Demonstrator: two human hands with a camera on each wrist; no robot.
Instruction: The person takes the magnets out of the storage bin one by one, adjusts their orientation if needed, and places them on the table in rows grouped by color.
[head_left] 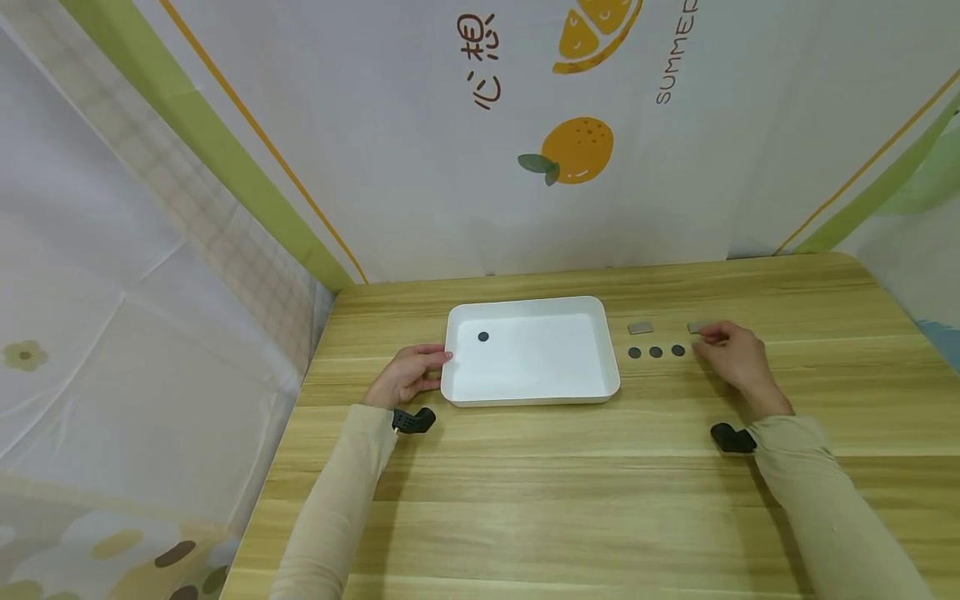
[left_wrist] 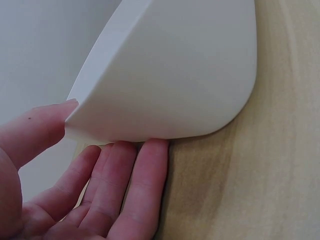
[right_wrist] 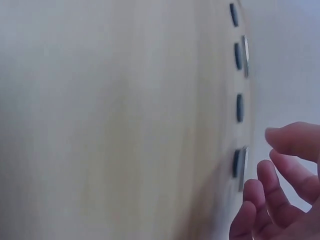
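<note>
A shallow white tray [head_left: 532, 398] lies on the table with one dark round disc [head_left: 483, 337] inside, near its left end. My left hand [head_left: 411, 373] holds the tray's left side, thumb at the rim and the other fingers [left_wrist: 150, 185] against the lower outer wall. To the right, my right hand [head_left: 735, 358] hovers at the end of a row of dark discs [head_left: 656, 352]. Its thumb and fingertips stand apart with nothing between them. A disc [right_wrist: 236, 163] and a grey rectangular piece [right_wrist: 243, 170] are nearest to it; in the head view the hand hides that disc.
Another grey rectangular piece [head_left: 641, 328] lies behind the disc row, right of the tray. The wood-grain table [head_left: 540, 500] meets a printed white curtain [head_left: 420, 208] at the back. Black wrist cameras [head_left: 733, 438] sit at both cuffs.
</note>
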